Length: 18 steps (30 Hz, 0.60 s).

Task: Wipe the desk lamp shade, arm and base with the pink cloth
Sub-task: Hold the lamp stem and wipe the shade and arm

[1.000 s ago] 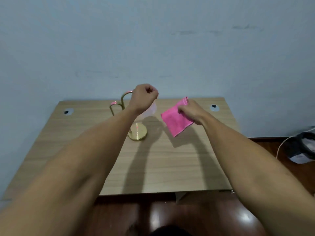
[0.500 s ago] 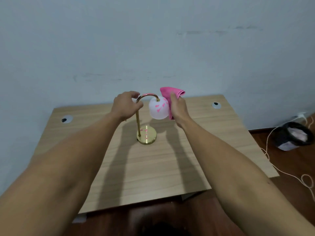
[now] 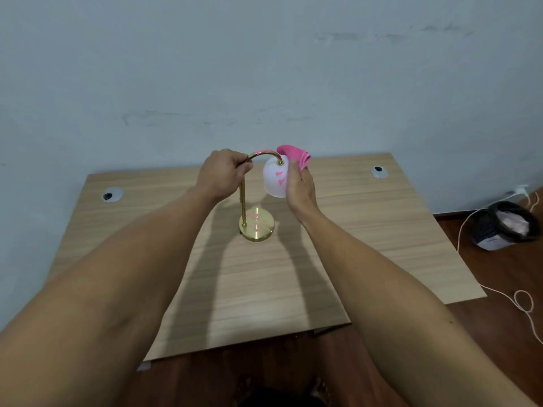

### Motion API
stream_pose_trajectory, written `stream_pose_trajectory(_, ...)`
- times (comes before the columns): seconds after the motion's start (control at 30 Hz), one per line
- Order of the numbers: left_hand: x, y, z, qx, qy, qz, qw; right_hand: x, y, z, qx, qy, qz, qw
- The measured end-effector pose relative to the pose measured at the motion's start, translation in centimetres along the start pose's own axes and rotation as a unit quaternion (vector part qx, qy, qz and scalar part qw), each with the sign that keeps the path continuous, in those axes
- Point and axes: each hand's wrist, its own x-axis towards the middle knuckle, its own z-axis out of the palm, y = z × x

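Observation:
A small desk lamp stands on the wooden desk [image 3: 235, 283]. It has a white shade [image 3: 274, 180] with pink marks, a curved gold arm [image 3: 242, 201] and a round gold base [image 3: 257, 226] also spotted pink. My left hand [image 3: 224, 173] grips the top bend of the arm. My right hand [image 3: 299, 186] presses the bunched pink cloth [image 3: 295, 155] against the right side of the shade; most of the cloth is hidden behind my fingers.
Two round cable holes [image 3: 111, 195] [image 3: 379, 171] sit near the desk's back corners. A blue-grey wall rises right behind the desk. On the wooden floor at the right stands a black bin [image 3: 504, 224], and a white cord [image 3: 523, 301] trails beside it.
A second ago my right hand held the cloth open in the air; it has since come to the shade's right side. My left hand shifted along the arm's bend.

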Motion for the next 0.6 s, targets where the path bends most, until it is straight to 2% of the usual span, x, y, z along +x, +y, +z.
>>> stream_pose_trajectory(0.07,0.0,-0.1,0.0,-0.009,-0.002,0.001,1.000,-0.9,1.3,0.5,-0.044,-0.012,-0.091,0.995)
stream_pose_trajectory(0.13,0.1,-0.2,0.1,-0.022,-0.004,0.004,1.000,-1.6,3.2,0.8,-0.062,0.001,-0.111,0.992)
stream_pose_trajectory(0.23,0.2,-0.3,0.2,-0.033,-0.006,0.003,0.999,-1.7,3.1,0.4,-0.018,0.041,-0.033,0.998)
stream_pose_trajectory(0.3,0.2,-0.3,0.2,-0.041,-0.007,0.001,0.999,-1.0,1.8,0.0,-0.036,0.060,0.023,0.997)
stream_pose_trajectory(0.33,0.2,-0.3,0.2,-0.044,-0.006,0.001,0.999,-0.8,1.5,-0.1,-0.053,0.056,0.014,0.997)
stream_pose_trajectory(0.43,0.2,-0.5,0.4,-0.052,0.000,0.007,0.999,-1.5,2.3,0.1,-0.106,0.008,-0.110,0.988)
stream_pose_trajectory(0.5,0.2,-0.5,0.5,-0.051,0.002,0.010,0.999,-2.9,3.8,0.0,-0.117,0.008,-0.170,0.978)
stream_pose_trajectory(0.53,0.2,-0.5,0.5,-0.051,0.001,0.011,0.999,-3.3,4.6,0.0,-0.113,0.022,-0.171,0.978)
stream_pose_trajectory(0.6,0.3,-0.4,0.5,-0.053,-0.002,0.014,0.998,-2.9,4.9,0.3,-0.083,0.068,-0.087,0.990)
